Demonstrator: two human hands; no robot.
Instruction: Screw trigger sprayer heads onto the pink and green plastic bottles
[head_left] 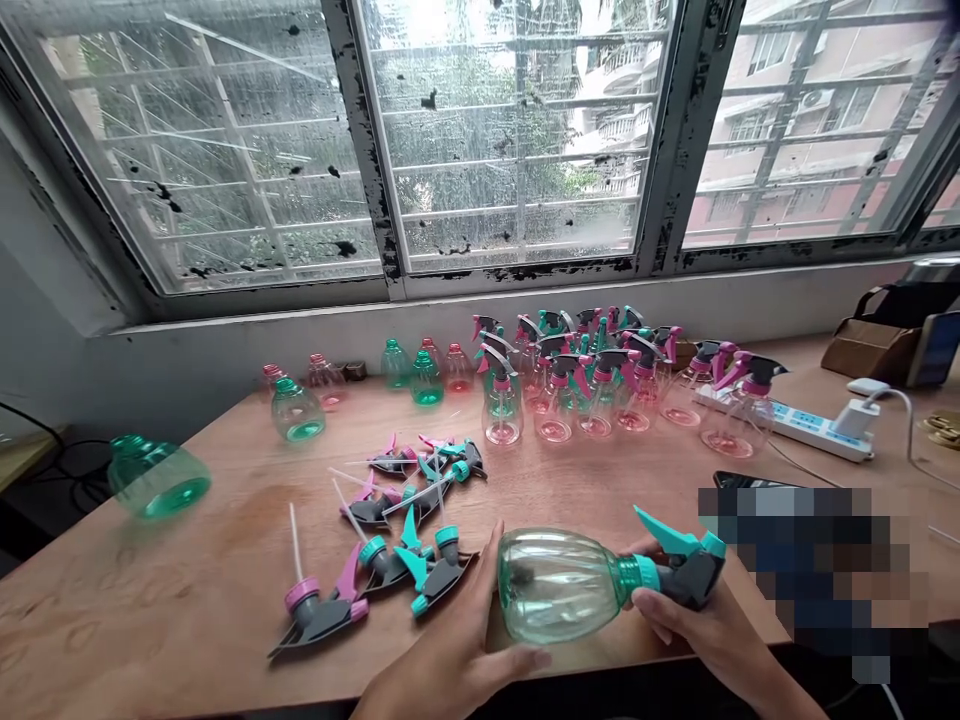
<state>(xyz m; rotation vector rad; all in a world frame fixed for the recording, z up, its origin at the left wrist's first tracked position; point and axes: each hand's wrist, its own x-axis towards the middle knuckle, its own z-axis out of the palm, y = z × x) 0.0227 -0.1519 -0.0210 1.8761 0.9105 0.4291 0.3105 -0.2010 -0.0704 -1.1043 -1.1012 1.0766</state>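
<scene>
A clear green spray bottle (559,585) lies sideways in the air above the table's front edge, its teal and dark grey spray head (686,570) seated on the neck. My left hand (480,640) cups the bottle's base, thumb below and fingers behind. At the neck, my right hand (690,620) has its fingers and thumb closed round the teal collar. Left of the bottle lies a heap of loose spray heads, among them a pink and grey one (319,615) with its straw pointing up and a teal one (442,570) close to my left hand.
Several bottles with pink or teal spray heads (592,385) stand at the back. Open bottles (298,410) stand to the left, one green bottle (159,480) near the left edge. A white power strip (814,425) and a brown bag (874,345) are at right; a blurred patch covers the right front.
</scene>
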